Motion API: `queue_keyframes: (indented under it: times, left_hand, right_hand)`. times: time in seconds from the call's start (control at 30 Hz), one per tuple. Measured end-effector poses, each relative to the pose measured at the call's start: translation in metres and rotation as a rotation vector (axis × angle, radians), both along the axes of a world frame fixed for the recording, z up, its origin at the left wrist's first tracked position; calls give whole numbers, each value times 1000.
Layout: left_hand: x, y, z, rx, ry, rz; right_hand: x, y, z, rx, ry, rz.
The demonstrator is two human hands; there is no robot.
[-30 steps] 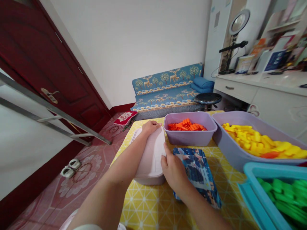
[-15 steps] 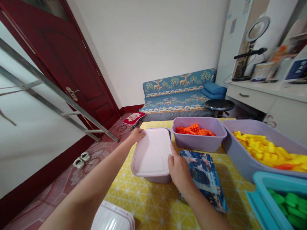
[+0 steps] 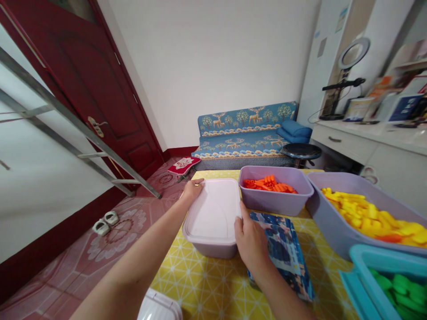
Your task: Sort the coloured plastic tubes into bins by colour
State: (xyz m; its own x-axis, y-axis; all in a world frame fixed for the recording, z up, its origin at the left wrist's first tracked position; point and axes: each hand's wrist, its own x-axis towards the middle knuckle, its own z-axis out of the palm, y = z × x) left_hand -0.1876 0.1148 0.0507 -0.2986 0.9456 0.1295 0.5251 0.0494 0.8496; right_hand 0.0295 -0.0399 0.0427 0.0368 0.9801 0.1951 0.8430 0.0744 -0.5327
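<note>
A pale pink lid (image 3: 215, 209) lies over a light purple box (image 3: 213, 250) on the table. My left hand (image 3: 192, 190) grips the lid's far left edge, thumb on top and the other fingers mostly hidden. My right hand (image 3: 250, 235) holds the right edge near the front corner, its index finger stretched along the side. Beside that hand lies a blue picture-covered flat packet or book (image 3: 283, 253), partly under my forearm. What the covered box contains is hidden.
A purple bin (image 3: 276, 202) holds orange pieces (image 3: 268, 183); a larger purple bin (image 3: 328, 226) holds yellow pieces (image 3: 373, 218). A teal bin (image 3: 363, 266) has green pieces (image 3: 400, 289). Another pale lid (image 3: 160, 306) lies at the front edge. A ladder (image 3: 100, 146) leans at left.
The lid has shifted slightly so that it lines up with the box; the box rim that showed at its far right is now covered. Both hands keep hold of its edges.
</note>
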Motion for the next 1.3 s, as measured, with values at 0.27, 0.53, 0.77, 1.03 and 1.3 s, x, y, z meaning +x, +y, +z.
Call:
queue_keyframes:
  times: [0.27, 0.53, 0.77, 1.03, 1.3]
  left_hand:
    - [-1, 5, 3, -186, -168, 61]
    - [-37, -31, 10, -227, -285, 28]
    - [-59, -51, 11, -177, -232, 54]
    - [-65, -34, -2, -114, -23, 165]
    - [-68, -29, -3, -122, 108, 194]
  right_hand:
    - [-7, 1, -10, 39, 260, 49]
    - [-40, -41, -12, -57, 528, 249]
    - [-43, 4, 8, -36, 397, 187]
    - [-39, 105, 10, -143, 344, 237]
    - [-43, 123, 12, -203, 339, 211]
